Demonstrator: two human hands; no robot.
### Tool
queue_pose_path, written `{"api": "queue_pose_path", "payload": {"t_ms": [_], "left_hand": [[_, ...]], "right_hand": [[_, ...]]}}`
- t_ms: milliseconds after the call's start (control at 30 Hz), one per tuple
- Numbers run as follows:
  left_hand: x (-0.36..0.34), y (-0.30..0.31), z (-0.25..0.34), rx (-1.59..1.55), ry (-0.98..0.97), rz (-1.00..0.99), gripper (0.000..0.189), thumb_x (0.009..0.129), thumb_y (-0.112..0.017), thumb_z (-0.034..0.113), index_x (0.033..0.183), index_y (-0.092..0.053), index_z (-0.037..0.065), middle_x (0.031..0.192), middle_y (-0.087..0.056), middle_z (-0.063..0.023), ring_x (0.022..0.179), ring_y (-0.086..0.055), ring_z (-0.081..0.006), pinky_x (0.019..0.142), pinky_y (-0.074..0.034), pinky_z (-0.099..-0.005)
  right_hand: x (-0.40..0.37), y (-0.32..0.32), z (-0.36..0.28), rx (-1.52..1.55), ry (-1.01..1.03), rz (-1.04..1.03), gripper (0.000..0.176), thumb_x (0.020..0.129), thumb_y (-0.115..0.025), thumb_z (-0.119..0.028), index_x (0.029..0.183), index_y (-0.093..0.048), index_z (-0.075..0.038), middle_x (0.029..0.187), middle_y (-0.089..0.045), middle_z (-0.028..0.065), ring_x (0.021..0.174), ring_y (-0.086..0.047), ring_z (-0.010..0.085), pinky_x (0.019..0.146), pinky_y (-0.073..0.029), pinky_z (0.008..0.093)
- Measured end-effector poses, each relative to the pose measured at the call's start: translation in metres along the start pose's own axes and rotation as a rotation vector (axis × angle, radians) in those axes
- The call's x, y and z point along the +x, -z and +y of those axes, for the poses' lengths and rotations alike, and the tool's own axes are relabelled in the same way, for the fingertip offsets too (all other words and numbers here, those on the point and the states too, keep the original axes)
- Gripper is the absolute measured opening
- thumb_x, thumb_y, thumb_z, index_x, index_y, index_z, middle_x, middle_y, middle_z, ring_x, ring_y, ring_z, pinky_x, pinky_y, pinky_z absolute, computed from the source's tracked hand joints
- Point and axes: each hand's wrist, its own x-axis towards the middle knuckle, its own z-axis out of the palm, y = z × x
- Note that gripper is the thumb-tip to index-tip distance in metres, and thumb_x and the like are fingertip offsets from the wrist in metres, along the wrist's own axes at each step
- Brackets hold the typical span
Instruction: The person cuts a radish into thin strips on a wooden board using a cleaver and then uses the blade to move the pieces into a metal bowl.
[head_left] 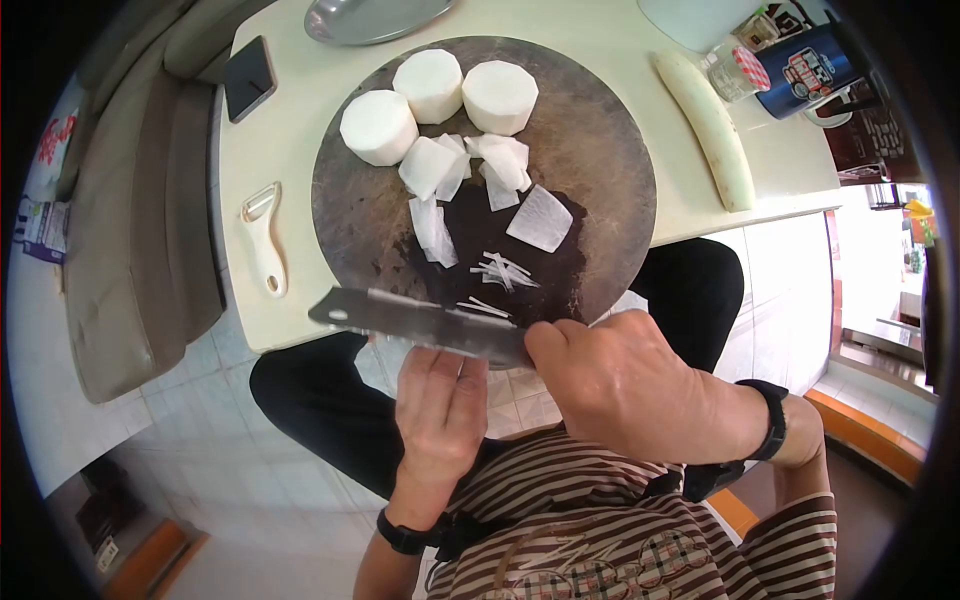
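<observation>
Head view, the only view supplied.

1. Right hand (630, 385): fingers closed around the handle end of the cleaver (420, 318). The blade lies roughly level, pointing to the person's left, at the near rim of the cutting board (600, 130) and partly beyond the counter (290, 150) edge, above the lap.
2. Left hand (440, 405): fingers extended and close together, tips against the underside of the blade. No object is seen in its grasp; whether any cut pieces rest on it cannot be told.
3. Work piece, white radish, on the round board:
 - three thick chunks (428, 85), uncut, grouped at the far side;
 - flat slices (540, 218), loosely scattered at the centre, some overlapping;
 - fine strips (503, 268), a small heap on the dark wet patch, with a few more just beside the blade.
4. Off the board: a whole peeled radish (705, 125) lies on the counter to the right, well apart from the hands. A peeler (264, 235) lies to the left, with a phone (249, 77) beyond it. A metal dish (370, 18) sits at the far edge, and a jar (735, 70) and a mug (805, 68) stand at the far right.

Assessment: cutting appears to be at an early stage. Peeling looks complete. Only a small portion is in strips; the slices, three chunks and whole root remain uncut.
</observation>
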Motion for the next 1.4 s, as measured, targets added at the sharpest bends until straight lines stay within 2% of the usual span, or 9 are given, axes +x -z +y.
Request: {"api": "queue_pose_path", "payload": {"t_ms": [333, 467, 633, 733, 1033, 1167, 1233, 1333, 1400], "left_hand": [[-0.008, 0.0, -0.004, -0.021, 0.001, -0.05, 0.029, 0.073, -0.074, -0.008, 0.102, -0.069, -0.005, 0.108, -0.066, -0.0204, 0.096, -0.065, -0.0425, 0.083, -0.052, -0.0494], [-0.005, 0.0, -0.003, -0.034, 0.001, -0.019, 0.022, 0.072, -0.072, -0.01, 0.093, -0.069, -0.009, 0.102, -0.066, -0.0213, 0.096, -0.065, -0.0424, 0.082, -0.055, -0.0514], [0.0, -0.002, -0.002, -0.009, -0.016, 0.01, 0.021, 0.071, -0.072, -0.011, 0.091, -0.069, -0.009, 0.101, -0.065, -0.0211, 0.093, -0.066, -0.0411, 0.081, -0.056, -0.0498], [-0.002, 0.0, -0.004, -0.018, -0.037, 0.015, 0.022, 0.069, -0.072, -0.012, 0.091, -0.068, -0.01, 0.101, -0.065, -0.0208, 0.092, -0.066, -0.0407, 0.079, -0.056, -0.0485], [-0.01, -0.002, -0.008, -0.037, -0.024, -0.025, 0.02, 0.071, -0.072, -0.013, 0.09, -0.066, -0.009, 0.109, -0.066, -0.024, 0.094, -0.066, -0.0425, 0.084, -0.054, -0.0497], [-0.005, -0.003, -0.006, -0.01, -0.039, -0.001, 0.023, 0.071, -0.074, -0.011, 0.094, -0.069, -0.01, 0.107, -0.066, -0.021, 0.098, -0.065, -0.0402, 0.084, -0.055, -0.0479], [-0.002, -0.003, -0.005, 0.022, -0.039, 0.02, 0.024, 0.071, -0.074, -0.01, 0.094, -0.071, -0.011, 0.104, -0.066, -0.0191, 0.099, -0.065, -0.0393, 0.085, -0.057, -0.0472], [-0.004, -0.003, -0.006, 0.028, -0.055, 0.021, 0.024, 0.071, -0.075, -0.009, 0.095, -0.071, -0.01, 0.105, -0.066, -0.0184, 0.102, -0.064, -0.0367, 0.086, -0.057, -0.0453], [-0.011, -0.002, -0.007, -0.034, -0.017, -0.024, 0.036, 0.072, -0.075, -0.011, 0.108, -0.071, -0.006, 0.112, -0.066, -0.0207, 0.105, -0.064, -0.0398, 0.092, -0.053, -0.0497]], "right_hand": [[-0.007, -0.008, -0.007, -0.036, -0.012, -0.004, 0.013, 0.069, -0.066, -0.005, 0.077, -0.058, 0.002, 0.067, -0.059, 0.0127, 0.054, -0.065, 0.0258, 0.045, -0.05, 0.0351], [0.01, -0.016, -0.004, -0.042, 0.067, 0.04, 0.011, 0.07, -0.066, -0.005, 0.076, -0.059, 0.002, 0.068, -0.061, 0.0128, 0.056, -0.066, 0.025, 0.047, -0.051, 0.0347], [0.003, -0.016, 0.003, 0.062, 0.042, 0.13, 0.019, 0.064, -0.062, 0.003, 0.079, -0.05, 0.001, 0.064, -0.053, 0.0127, 0.049, -0.057, 0.0306, 0.043, -0.044, 0.0408], [-0.005, 0.0, -0.002, 0.043, -0.006, 0.002, 0.014, 0.07, -0.065, -0.002, 0.079, -0.057, 0.004, 0.067, -0.061, 0.0161, 0.058, -0.066, 0.0299, 0.048, -0.051, 0.0384], [0.0, -0.008, 0.002, 0.043, 0.026, -0.017, 0.014, 0.069, -0.067, -0.003, 0.078, -0.058, 0.003, 0.066, -0.061, 0.0156, 0.058, -0.067, 0.0309, 0.049, -0.051, 0.0396], [0.014, -0.014, 0.004, 0.087, 0.083, 0.089, 0.018, 0.065, -0.061, 0.005, 0.078, -0.05, 0.0, 0.062, -0.055, 0.0143, 0.052, -0.06, 0.0351, 0.045, -0.045, 0.0434], [0.011, -0.012, 0.008, 0.01, -0.02, 0.043, 0.017, 0.066, -0.069, -0.001, 0.078, -0.057, 0.003, 0.065, -0.063, 0.0169, 0.059, -0.068, 0.032, 0.051, -0.052, 0.0419], [0.003, -0.003, 0.008, 0.114, 0.008, 0.039, 0.018, 0.066, -0.067, -0.001, 0.079, -0.056, 0.004, 0.064, -0.063, 0.0187, 0.058, -0.067, 0.0348, 0.051, -0.051, 0.0431], [-0.001, -0.001, 0.004, 0.103, -0.007, 0.025, 0.019, 0.066, -0.067, 0.0, 0.08, -0.055, 0.005, 0.064, -0.062, 0.0189, 0.058, -0.066, 0.0361, 0.051, -0.051, 0.0435]]}}
